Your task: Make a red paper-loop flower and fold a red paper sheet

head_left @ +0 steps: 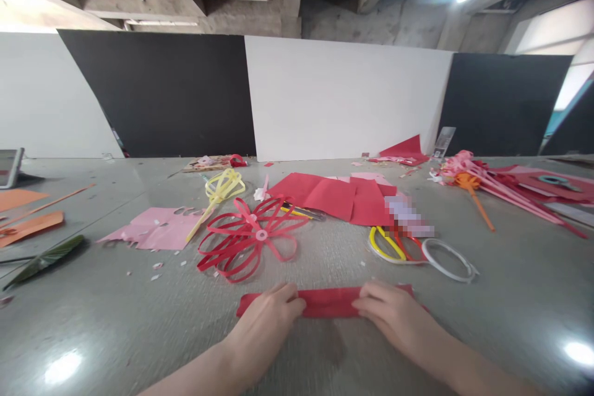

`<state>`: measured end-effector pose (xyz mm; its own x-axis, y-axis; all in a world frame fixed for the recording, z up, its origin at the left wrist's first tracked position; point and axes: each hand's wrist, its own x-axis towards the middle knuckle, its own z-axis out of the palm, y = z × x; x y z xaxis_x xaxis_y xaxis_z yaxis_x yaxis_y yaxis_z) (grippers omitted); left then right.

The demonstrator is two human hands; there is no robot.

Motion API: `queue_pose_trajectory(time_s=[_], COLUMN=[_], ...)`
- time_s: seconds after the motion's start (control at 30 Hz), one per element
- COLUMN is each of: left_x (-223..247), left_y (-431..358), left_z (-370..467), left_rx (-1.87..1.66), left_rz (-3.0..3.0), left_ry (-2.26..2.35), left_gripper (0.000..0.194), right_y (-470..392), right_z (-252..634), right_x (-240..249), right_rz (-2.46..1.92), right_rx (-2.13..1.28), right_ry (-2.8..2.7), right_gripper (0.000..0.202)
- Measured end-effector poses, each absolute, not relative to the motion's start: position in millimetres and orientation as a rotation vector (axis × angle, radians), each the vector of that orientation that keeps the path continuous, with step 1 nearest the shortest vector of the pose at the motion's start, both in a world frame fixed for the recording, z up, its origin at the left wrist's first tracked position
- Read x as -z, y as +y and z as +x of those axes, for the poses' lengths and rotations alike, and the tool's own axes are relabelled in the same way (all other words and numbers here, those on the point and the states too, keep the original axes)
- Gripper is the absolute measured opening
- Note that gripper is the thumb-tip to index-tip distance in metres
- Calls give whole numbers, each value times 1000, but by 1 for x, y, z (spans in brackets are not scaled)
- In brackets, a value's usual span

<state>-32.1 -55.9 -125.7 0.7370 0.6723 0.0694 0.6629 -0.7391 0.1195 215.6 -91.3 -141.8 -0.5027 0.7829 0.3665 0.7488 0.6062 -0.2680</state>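
A folded strip of red paper (328, 302) lies crosswise on the grey table just in front of me. My left hand (275, 309) grips it left of the middle, fingers closed, thumb toward the centre. Toward the other end my right hand (384, 307) pinches it the same way, and a bare stretch of the strip shows between the two hands. Both ends stick out past the hands. Behind the left hand sits a flower of looped red paper strips (261, 235) with pink round centres.
Beyond lie red paper sheets (325, 195), a pink paper sheet (155, 229), a yellow looped flower (223, 187) and a white ring (448, 260) beside yellow loops (387, 242). Pink strips (505, 189) are bundled at right; a green leaf (51, 262) lies left. Black and white panels (348, 99) border the table.
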Motion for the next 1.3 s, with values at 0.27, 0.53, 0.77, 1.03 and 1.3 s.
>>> queue_pose_trajectory(time_s=[0.27,0.53,0.77,1.03,1.3], left_x=[115,119,123,118,121], left_y=[-58,-62,-58,-58,-60], left_z=[-30,-25,-29,-29,-30], left_rx=[-129,-124,-89,-118,-196], left_rz=[2865,2911,2939,2870,2847], left_ry=[1055,1094,1118,1092,1056], left_gripper=[21,18,20,25,19], right_y=[-90,-90,-90,-91,-92], right_z=[217,217,215,216,216], right_x=[144,143,138,136,144], right_rz=[-1208,-1255,-1325,-1304,-1187], right_rx=[-2,-54,-125,-130,-3], right_ry=[-2425,-2412,-2402,-2399,-2365], right_gripper=[24,19,18,17,21])
